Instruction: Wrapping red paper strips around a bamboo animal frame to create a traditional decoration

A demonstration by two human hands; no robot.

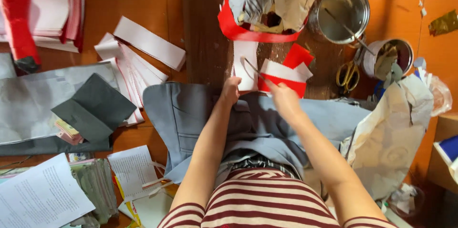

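Red-and-white paper pieces (284,74) lie just beyond both hands. The right hand (282,98) pinches a thin stick (254,69) over them; the left hand (231,89) curls closed, steadying the white sheet (245,64). Judging by this, pasting is underway; careful strokes come next.

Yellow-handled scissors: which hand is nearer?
Right. The right hand is just left of the yellow-handled scissors, holding a thin stick; the left hand is farther left, on the white paper piece.

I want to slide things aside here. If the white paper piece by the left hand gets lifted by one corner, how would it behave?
The white paper piece is thin and flat, so it would likely droop and feel very light. Lying on the dark wooden board, it should slide easily. The left hand is at its lower edge.
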